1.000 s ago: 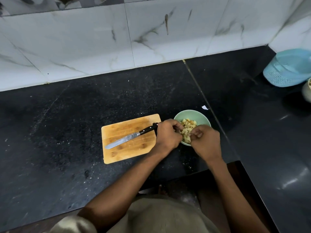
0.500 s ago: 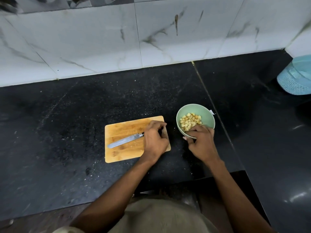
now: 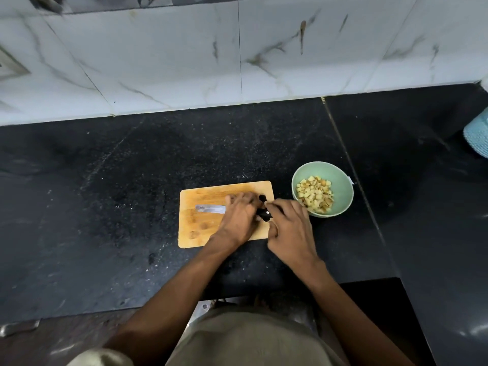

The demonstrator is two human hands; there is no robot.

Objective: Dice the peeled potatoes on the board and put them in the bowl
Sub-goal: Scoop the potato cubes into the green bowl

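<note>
A wooden cutting board point(image 3: 196, 228) lies on the black counter. On it rests a knife with its steel blade point(image 3: 211, 208) pointing left and its black handle point(image 3: 264, 215) to the right. My left hand point(image 3: 241, 217) lies curled over the knife where blade meets handle. My right hand point(image 3: 290, 231) comes in from the right, its forefinger and thumb around the end of the handle. Just right of the board stands a pale green bowl point(image 3: 342, 180) holding diced potato point(image 3: 315, 195). No potato shows on the bare part of the board.
A white marble-tiled wall point(image 3: 237, 54) backs the black counter point(image 3: 105, 207). A light blue basket point(image 3: 479, 136) sits at the far right edge. A small white scrap point(image 3: 352, 180) lies beside the bowl. The counter's front edge runs close to my body.
My right hand left the bowl's rim and moved left to the knife handle. My left hand brought the knife from over the bowl down flat onto the board.
</note>
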